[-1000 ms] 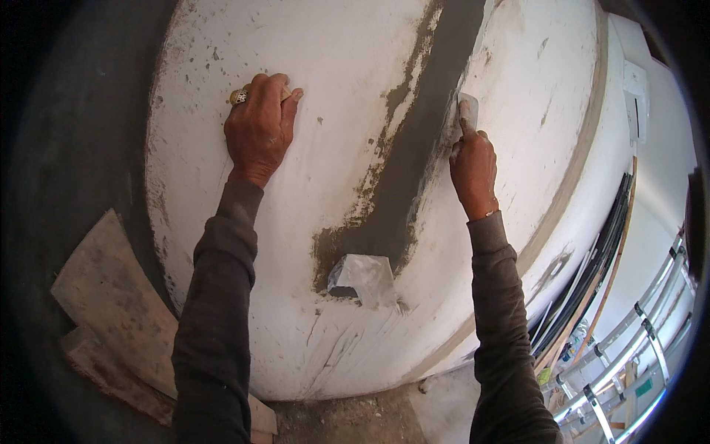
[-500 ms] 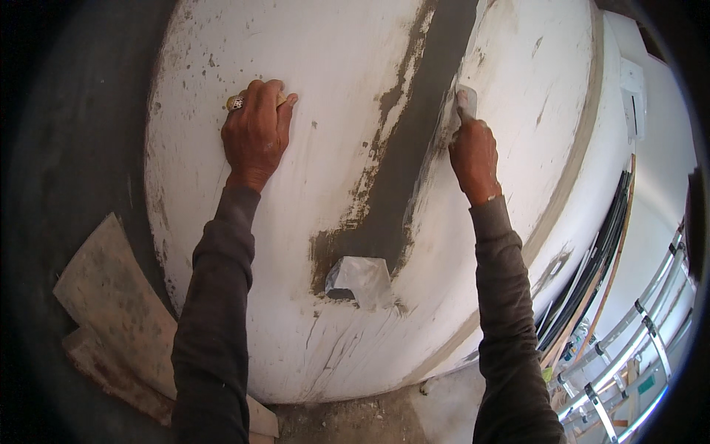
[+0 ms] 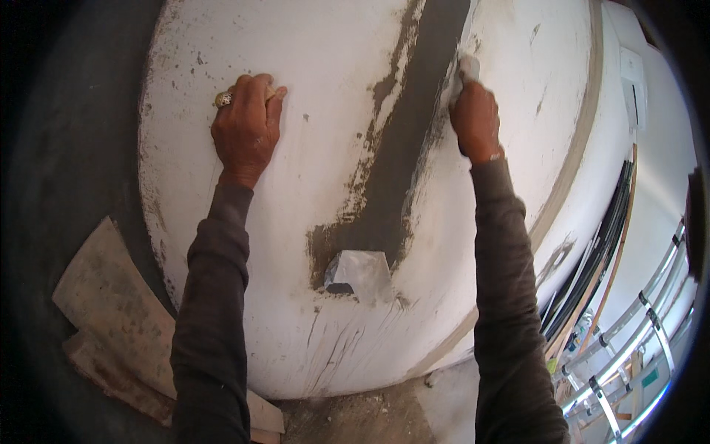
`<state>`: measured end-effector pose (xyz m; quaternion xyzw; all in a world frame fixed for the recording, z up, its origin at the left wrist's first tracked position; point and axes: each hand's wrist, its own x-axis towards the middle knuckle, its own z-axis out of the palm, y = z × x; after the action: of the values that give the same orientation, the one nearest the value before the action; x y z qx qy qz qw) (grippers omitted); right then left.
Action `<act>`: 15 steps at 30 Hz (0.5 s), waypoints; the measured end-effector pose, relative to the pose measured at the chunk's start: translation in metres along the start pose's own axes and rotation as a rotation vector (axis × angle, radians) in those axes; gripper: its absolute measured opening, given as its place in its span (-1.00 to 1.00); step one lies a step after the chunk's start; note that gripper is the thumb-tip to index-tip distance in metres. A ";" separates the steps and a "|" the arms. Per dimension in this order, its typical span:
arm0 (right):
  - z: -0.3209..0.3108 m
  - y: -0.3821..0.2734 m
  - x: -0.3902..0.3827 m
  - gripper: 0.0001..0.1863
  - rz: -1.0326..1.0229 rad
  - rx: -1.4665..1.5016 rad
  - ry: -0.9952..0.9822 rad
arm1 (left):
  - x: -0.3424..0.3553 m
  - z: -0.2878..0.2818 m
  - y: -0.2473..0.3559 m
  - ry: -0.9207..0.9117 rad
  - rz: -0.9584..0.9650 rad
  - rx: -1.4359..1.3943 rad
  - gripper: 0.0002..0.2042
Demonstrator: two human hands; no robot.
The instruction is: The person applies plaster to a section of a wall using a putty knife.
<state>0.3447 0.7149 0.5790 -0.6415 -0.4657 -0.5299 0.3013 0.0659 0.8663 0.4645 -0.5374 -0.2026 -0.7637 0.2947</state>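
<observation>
My right hand (image 3: 474,118) grips a putty knife, with a finger stretched along its pale blade (image 3: 471,68). That blade rests against the right edge of a dark grey filler strip (image 3: 403,170), which runs down the white wall (image 3: 296,192). My left hand (image 3: 246,126), wearing a large ring, is closed against the wall left of the strip. A bit of something tan (image 3: 271,92) shows by its thumb, but the fingers hide what it is. Below the strip, a crumpled translucent plastic sheet (image 3: 362,272) covers part of a dark opening.
Worn boards (image 3: 118,303) lean at lower left by a dark wall. Black pipes and wooden strips (image 3: 603,244) stand along the right side. A metal ladder (image 3: 621,362) is at lower right, and a brown dusty floor (image 3: 355,422) shows below.
My right hand has moved up along the strip's edge with the putty knife. My left hand sits slightly further left and higher in view, still closed; the whole view has shifted a little.
</observation>
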 end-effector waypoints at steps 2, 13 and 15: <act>-0.007 -0.004 0.007 -0.31 -0.007 0.019 -0.004 | -0.001 -0.001 -0.001 -0.027 -0.049 -0.019 -0.80; -0.016 -0.006 0.041 -0.54 -0.041 0.066 0.046 | 0.000 -0.001 -0.002 -0.039 -0.018 -0.032 -0.82; -0.014 -0.001 0.036 -0.51 0.005 0.027 0.005 | -0.007 0.000 -0.001 -0.063 -0.044 -0.048 -0.82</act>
<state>0.3380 0.7131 0.6170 -0.6372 -0.4705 -0.5244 0.3125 0.0668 0.8690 0.4579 -0.5634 -0.2054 -0.7574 0.2583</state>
